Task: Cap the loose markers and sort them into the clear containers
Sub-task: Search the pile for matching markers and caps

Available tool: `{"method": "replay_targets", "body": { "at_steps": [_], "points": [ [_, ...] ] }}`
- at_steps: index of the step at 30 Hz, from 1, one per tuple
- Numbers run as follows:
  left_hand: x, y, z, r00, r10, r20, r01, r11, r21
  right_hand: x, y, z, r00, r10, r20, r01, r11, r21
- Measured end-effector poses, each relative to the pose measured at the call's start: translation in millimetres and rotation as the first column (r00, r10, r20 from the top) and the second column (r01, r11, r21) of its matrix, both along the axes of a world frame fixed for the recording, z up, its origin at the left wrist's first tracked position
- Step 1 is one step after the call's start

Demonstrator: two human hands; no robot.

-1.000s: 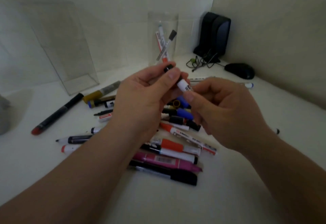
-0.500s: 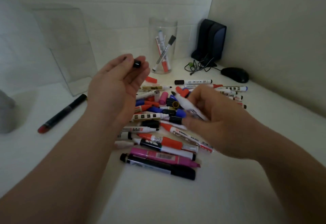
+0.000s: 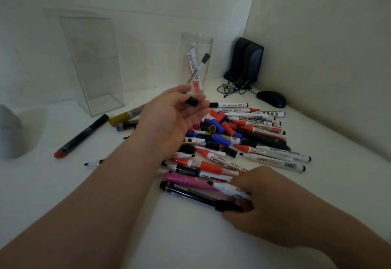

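My left hand (image 3: 169,118) is raised palm-up over the pile, with a small black cap (image 3: 191,101) pinched at its fingertips. My right hand (image 3: 266,203) rests low at the near edge of the pile, gripping an uncapped white marker (image 3: 225,187) with a black tip pointing left. A heap of markers and loose caps (image 3: 232,139) in red, blue, black and pink covers the white table. A clear round cup (image 3: 196,65) at the back holds a few markers. A clear rectangular box (image 3: 95,65) stands empty at the back left.
A long black marker with a red end (image 3: 81,136) lies apart at the left. A grey object (image 3: 8,133) sits at the far left edge. A black speaker (image 3: 245,61), tangled cable (image 3: 234,87) and black mouse (image 3: 271,98) fill the back right corner by the wall.
The cap came off the marker: my left hand lifted away with the black cap, and my right hand carried the uncapped marker down to the near edge of the pile.
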State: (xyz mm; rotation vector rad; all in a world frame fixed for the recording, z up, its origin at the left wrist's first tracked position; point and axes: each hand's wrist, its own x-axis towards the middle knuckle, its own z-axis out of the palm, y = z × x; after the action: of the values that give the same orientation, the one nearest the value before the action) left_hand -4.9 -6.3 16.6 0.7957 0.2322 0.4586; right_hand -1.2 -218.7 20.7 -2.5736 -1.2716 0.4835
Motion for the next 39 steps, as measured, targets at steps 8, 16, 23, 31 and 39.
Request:
{"method": "replay_targets", "body": {
  "at_steps": [8, 16, 23, 31, 39],
  "points": [
    [2, -7, -1, 0.981, 0.088, -0.170, -0.008, 0.907, 0.421, 57, -33, 49, 0.977, -0.081, -0.197, 0.170, 0.852, 0.495],
    [5, -16, 3, 0.981, -0.176, -0.075, 0.191, 0.931, 0.311, 96, 16, 49, 0.812, 0.129, -0.569, 0.409, 0.569, 0.713],
    [5, 4, 4, 0.993, 0.098, 0.071, -0.098, 0.995, -0.001, 88, 55, 12, 0.780, 0.157, -0.606, 0.386, 0.641, 0.663],
    [4, -11, -10, 0.993, -0.029, -0.117, 0.091, 0.819, 0.566, 93, 46, -4, 0.275, 0.531, -0.801, 0.623, 0.537, 0.569],
    [2, -35, -12, 0.990, -0.143, -0.007, 0.118, 0.788, 0.605, 91, 45, -4, 0.374, 0.483, -0.792, 0.557, 0.566, 0.608]
  ]
}}
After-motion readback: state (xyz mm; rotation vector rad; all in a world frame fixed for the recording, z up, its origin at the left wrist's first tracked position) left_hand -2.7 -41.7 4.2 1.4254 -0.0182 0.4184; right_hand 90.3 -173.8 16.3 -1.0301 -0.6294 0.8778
